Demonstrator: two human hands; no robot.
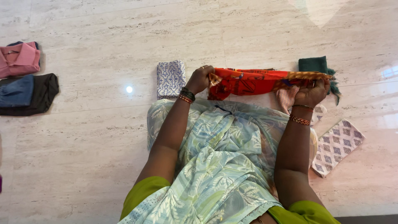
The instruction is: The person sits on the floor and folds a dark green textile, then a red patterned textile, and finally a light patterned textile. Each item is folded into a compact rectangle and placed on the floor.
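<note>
Orange cloth (265,81), patterned and folded into a long band, hangs stretched between 2 hands above the person's lap. It runs level from one hand to the other, over the pale marble floor (103,137) and just beyond the knees. The left hand (200,79) has its fingers curled tight around the cloth's left end, knuckles up, with dark and red bangles (187,95) on the wrist. The right hand (311,93) pinches the right end, fingers closed on the fabric from below and thumb on top; gold and red bangles (299,120) ring that wrist. Both arms reach forward over a light green leaf-print sari (219,157) that covers the lap.

Just left of the left hand lies a folded white cloth with blue pattern (171,79), flat on the floor and close to the orange band's end without clearly touching it. Behind the right hand sits a folded dark green cloth (316,64) with a fringe, partly hidden by the orange band. A pink cloth (285,98) shows under the band near the right hand. To the right of the right forearm lies a folded white cloth with grey squares (338,146), set at a slant. Far to the left, well apart, rest a pink shirt (18,58), a piece of blue denim (16,91) and a black garment (43,89).
</note>
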